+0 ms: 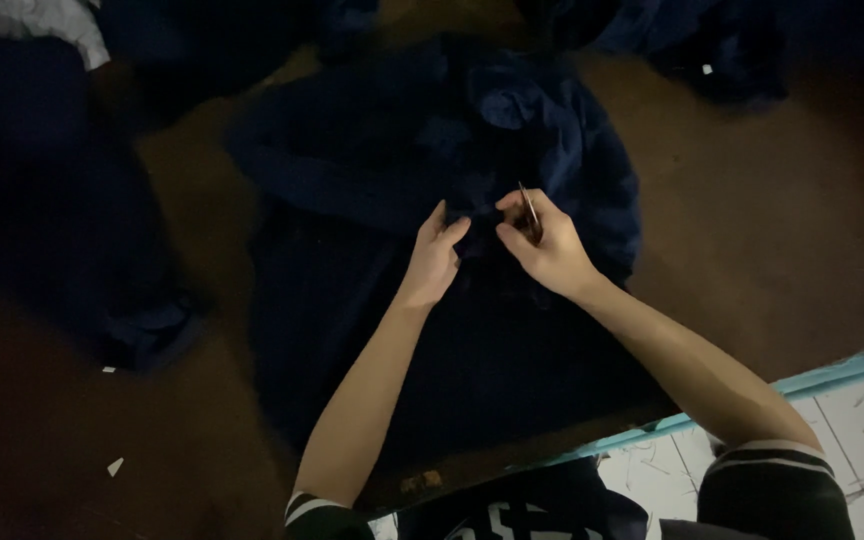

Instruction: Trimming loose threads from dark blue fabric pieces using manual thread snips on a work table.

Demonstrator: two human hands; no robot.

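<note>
Trimming step in hand: left hand (436, 255) pinches a fold of the dark blue garment (372, 170) spread on the brown table (752, 220), right hand (544, 245) closed around small thread snips (529, 212) beside that pinch; next move likely needs taut cloth and blades on thread only.

brown table (772, 230) with dark blue garment (432, 330), more dark clothes (42, 200) around

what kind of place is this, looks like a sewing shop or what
Probably a garment workshop, though the dim light leaves doubt. Dark blue garments lie heaped on a brown table; the right hand holds a small thread snip, and the left hand pinches the cloth.
</note>
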